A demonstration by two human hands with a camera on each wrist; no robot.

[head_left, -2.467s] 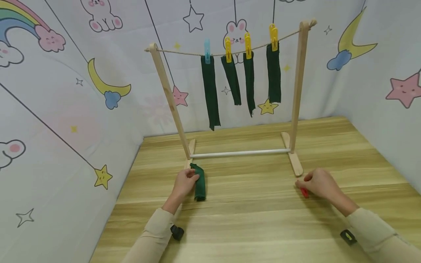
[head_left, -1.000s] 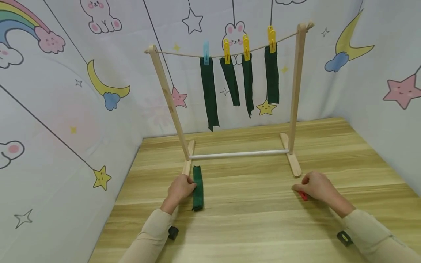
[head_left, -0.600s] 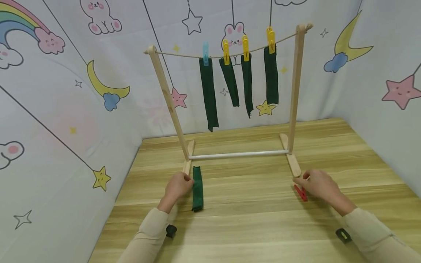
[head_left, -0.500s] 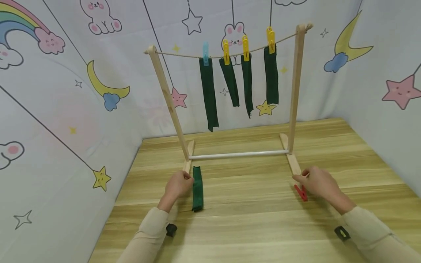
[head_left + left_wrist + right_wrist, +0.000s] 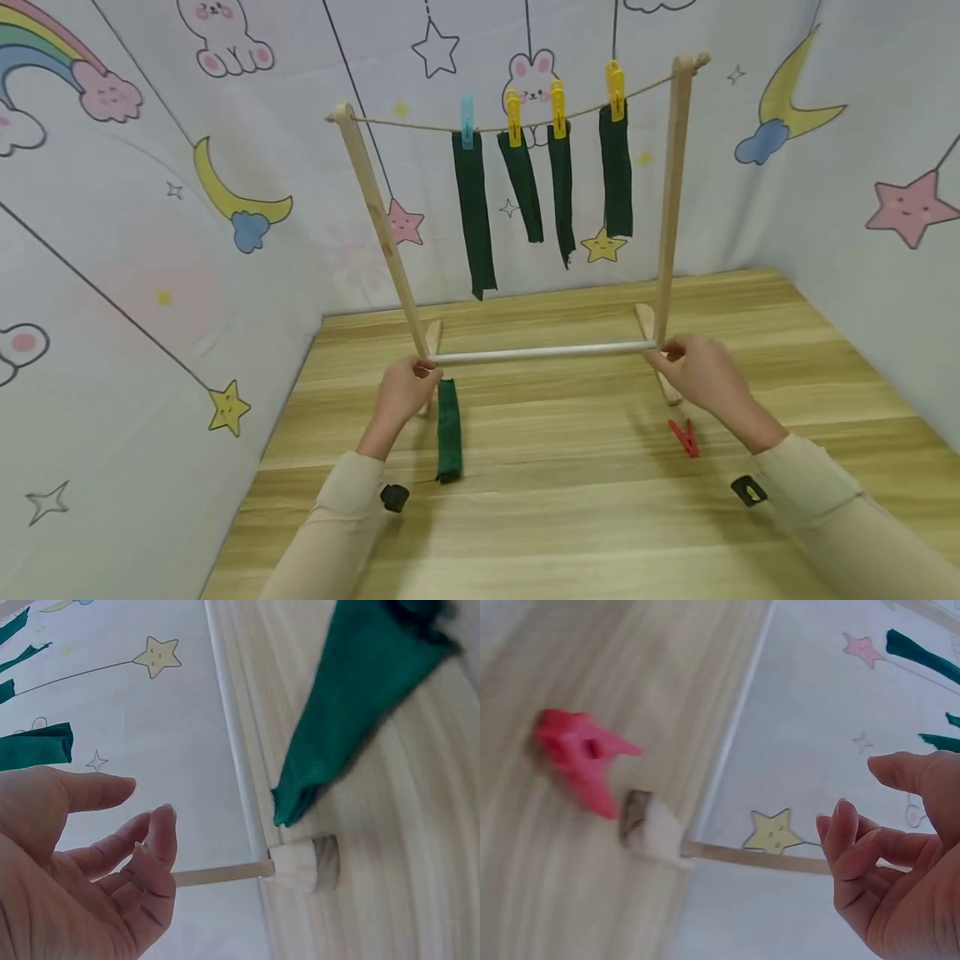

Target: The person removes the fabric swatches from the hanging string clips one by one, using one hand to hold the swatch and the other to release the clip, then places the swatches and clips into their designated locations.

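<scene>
My left hand [image 5: 403,390] is raised near the foot of the rack's left post [image 5: 382,225], loosely curled around nothing. Just below it a folded dark green cloth strip [image 5: 449,433] lies on the wooden table [image 5: 555,492]. Beside the right post [image 5: 675,200] is my right hand [image 5: 705,375], its thumb and fingers apart with a gap between them in the right wrist view. A red clothespin [image 5: 686,437] lies on the tabletop in front of that hand. Several green cloth strips [image 5: 474,217] hang from the rope, held by a blue clothespin [image 5: 467,123] and yellow clothespins [image 5: 558,110].
A thin rope [image 5: 405,124] runs between the two post tops. The posts stand on wooden feet [image 5: 666,383], joined low down by a white bar [image 5: 540,353]. A printed cloth backdrop [image 5: 300,150] encloses the table at the back and sides.
My left hand has left the cloth strip, which now lies straighter, and moved up. My right hand has let go of the red clothespin and lifted toward the rack.
</scene>
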